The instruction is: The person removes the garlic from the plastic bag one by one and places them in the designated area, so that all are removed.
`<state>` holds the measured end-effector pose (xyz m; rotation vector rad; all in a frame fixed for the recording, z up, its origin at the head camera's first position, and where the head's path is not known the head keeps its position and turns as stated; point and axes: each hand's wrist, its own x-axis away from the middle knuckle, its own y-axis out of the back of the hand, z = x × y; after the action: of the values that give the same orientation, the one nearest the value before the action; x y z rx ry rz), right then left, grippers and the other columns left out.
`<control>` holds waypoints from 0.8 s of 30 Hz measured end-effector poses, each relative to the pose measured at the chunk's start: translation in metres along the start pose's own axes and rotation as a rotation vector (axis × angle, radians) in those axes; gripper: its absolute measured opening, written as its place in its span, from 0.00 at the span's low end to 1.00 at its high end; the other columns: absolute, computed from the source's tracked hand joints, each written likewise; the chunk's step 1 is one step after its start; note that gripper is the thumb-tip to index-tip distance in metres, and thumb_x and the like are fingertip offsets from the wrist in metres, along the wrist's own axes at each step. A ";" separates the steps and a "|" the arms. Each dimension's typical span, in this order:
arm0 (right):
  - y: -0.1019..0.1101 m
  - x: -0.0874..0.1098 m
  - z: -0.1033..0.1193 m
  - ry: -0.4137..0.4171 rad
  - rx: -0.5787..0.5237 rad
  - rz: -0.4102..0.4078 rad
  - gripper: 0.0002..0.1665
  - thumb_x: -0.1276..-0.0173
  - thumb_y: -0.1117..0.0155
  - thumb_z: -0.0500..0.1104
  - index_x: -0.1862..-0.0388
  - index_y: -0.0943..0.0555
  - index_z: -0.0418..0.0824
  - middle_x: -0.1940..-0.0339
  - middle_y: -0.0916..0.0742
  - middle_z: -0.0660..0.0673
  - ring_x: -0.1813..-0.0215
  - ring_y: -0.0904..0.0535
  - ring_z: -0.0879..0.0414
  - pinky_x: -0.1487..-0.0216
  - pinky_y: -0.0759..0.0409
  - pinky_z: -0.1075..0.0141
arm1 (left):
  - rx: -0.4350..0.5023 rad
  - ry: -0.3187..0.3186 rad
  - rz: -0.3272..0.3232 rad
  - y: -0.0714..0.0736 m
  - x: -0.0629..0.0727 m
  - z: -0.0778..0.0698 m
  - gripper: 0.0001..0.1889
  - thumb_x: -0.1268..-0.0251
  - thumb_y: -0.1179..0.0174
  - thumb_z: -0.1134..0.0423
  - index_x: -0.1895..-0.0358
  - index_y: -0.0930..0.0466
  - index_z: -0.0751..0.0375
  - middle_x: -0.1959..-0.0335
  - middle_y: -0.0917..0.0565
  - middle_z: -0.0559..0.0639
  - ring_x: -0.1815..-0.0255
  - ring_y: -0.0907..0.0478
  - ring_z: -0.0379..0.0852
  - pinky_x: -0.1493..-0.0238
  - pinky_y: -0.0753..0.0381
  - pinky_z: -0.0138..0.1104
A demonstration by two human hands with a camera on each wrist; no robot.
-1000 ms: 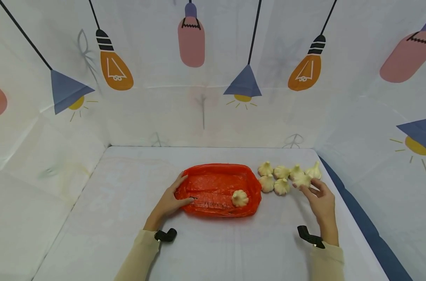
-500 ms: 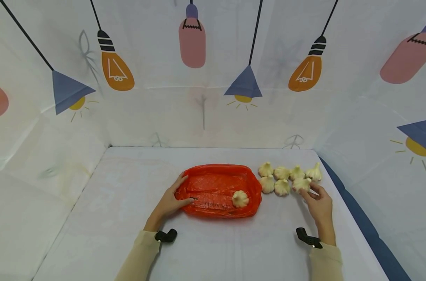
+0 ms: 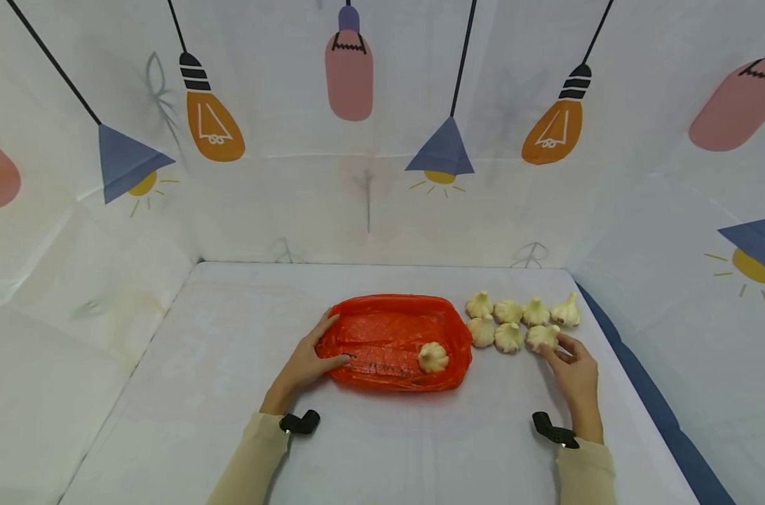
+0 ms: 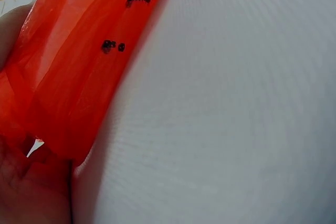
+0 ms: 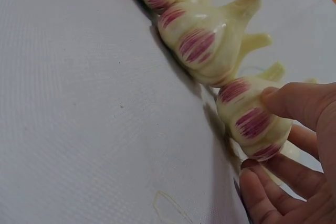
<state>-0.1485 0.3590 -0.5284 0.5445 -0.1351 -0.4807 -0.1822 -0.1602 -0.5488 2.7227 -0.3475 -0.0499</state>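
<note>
A red plastic bag (image 3: 382, 324), spread wide in a tray-like shape, lies mid-table with one garlic bulb (image 3: 432, 358) in its right part. My left hand (image 3: 306, 361) holds the bag's left rim, thumb over the edge and fingers on the outer side. In the left wrist view, black print marks the bag's side (image 4: 89, 61). To the right of the bag, several pale garlic bulbs (image 3: 508, 311) stand in two rows. My right hand (image 3: 574, 368) pinches the front row's rightmost garlic bulb (image 5: 252, 121) between thumb and fingers; purple streaks show on it in the right wrist view.
The white tabletop (image 3: 382, 449) extends in front of the bag and to its left. Behind it hangs a white cloth (image 3: 281, 203) printed with lamps and bulbs. A dark blue strip (image 3: 641, 386) runs along the table's right edge.
My right hand has brought its garlic bulb down and slightly toward me, into line at the end of the front row. My left hand keeps its hold on the bag.
</note>
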 end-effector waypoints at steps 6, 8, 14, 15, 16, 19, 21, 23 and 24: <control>-0.001 0.000 0.000 0.019 0.015 0.010 0.35 0.28 0.31 0.51 0.28 0.26 0.37 0.30 0.21 0.33 0.61 0.31 0.83 0.62 0.31 0.90 | 0.000 0.006 0.003 0.000 0.000 0.000 0.51 0.43 0.23 0.49 0.18 0.42 0.45 0.14 0.52 0.38 0.13 0.55 0.52 0.19 0.48 0.59; -0.001 0.000 0.001 0.016 0.023 0.025 0.35 0.27 0.32 0.52 0.28 0.27 0.37 0.29 0.22 0.33 0.60 0.31 0.82 0.61 0.31 0.90 | -0.004 0.005 0.002 0.000 0.000 0.000 0.51 0.43 0.23 0.49 0.18 0.42 0.45 0.14 0.52 0.38 0.14 0.55 0.52 0.19 0.48 0.59; -0.001 0.001 0.002 0.009 0.045 0.080 0.36 0.26 0.34 0.52 0.26 0.29 0.38 0.29 0.23 0.33 0.51 0.26 0.68 0.61 0.31 0.90 | 0.009 0.005 0.004 0.000 0.000 0.000 0.50 0.43 0.23 0.49 0.18 0.42 0.45 0.14 0.51 0.39 0.13 0.55 0.52 0.18 0.49 0.59; -0.001 0.001 0.002 0.009 0.047 0.086 0.36 0.26 0.34 0.52 0.25 0.30 0.38 0.28 0.24 0.32 0.48 0.25 0.63 0.61 0.31 0.89 | 0.013 0.007 0.005 0.000 0.001 0.000 0.50 0.43 0.23 0.49 0.18 0.41 0.45 0.14 0.51 0.39 0.13 0.55 0.52 0.18 0.49 0.59; -0.001 0.001 0.002 0.010 0.051 0.091 0.36 0.26 0.34 0.52 0.25 0.30 0.38 0.28 0.24 0.32 0.46 0.24 0.59 0.61 0.31 0.89 | 0.017 0.009 0.006 0.000 0.001 0.000 0.50 0.43 0.23 0.50 0.18 0.41 0.46 0.14 0.51 0.39 0.13 0.55 0.52 0.18 0.49 0.59; -0.001 0.001 0.001 0.012 0.056 0.106 0.38 0.25 0.34 0.52 0.23 0.33 0.40 0.28 0.25 0.32 0.43 0.24 0.55 0.61 0.31 0.89 | 0.023 0.010 0.010 0.000 0.001 0.000 0.50 0.43 0.23 0.51 0.18 0.41 0.46 0.14 0.52 0.38 0.13 0.55 0.52 0.18 0.49 0.59; 0.000 0.001 0.000 0.016 0.057 0.110 0.39 0.26 0.33 0.52 0.22 0.34 0.41 0.27 0.25 0.31 0.44 0.25 0.58 0.61 0.31 0.88 | 0.024 0.010 0.012 0.000 0.001 0.000 0.50 0.43 0.23 0.51 0.18 0.41 0.46 0.14 0.52 0.38 0.13 0.55 0.52 0.18 0.49 0.59; 0.000 0.001 0.000 0.024 0.059 0.109 0.40 0.26 0.33 0.52 0.21 0.35 0.42 0.27 0.25 0.31 0.46 0.25 0.60 0.61 0.31 0.88 | 0.023 0.005 0.013 0.000 0.001 0.001 0.50 0.43 0.23 0.51 0.18 0.41 0.46 0.14 0.52 0.38 0.13 0.55 0.51 0.18 0.49 0.59; 0.000 0.001 0.000 0.027 0.059 0.108 0.41 0.27 0.32 0.52 0.21 0.35 0.41 0.27 0.25 0.31 0.46 0.25 0.60 0.61 0.31 0.88 | 0.022 0.003 0.014 0.000 0.001 0.001 0.50 0.43 0.23 0.50 0.18 0.41 0.46 0.14 0.52 0.37 0.13 0.55 0.51 0.18 0.49 0.59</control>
<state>-0.1472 0.3586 -0.5285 0.5979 -0.1523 -0.3647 -0.1817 -0.1606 -0.5494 2.7415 -0.3681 -0.0382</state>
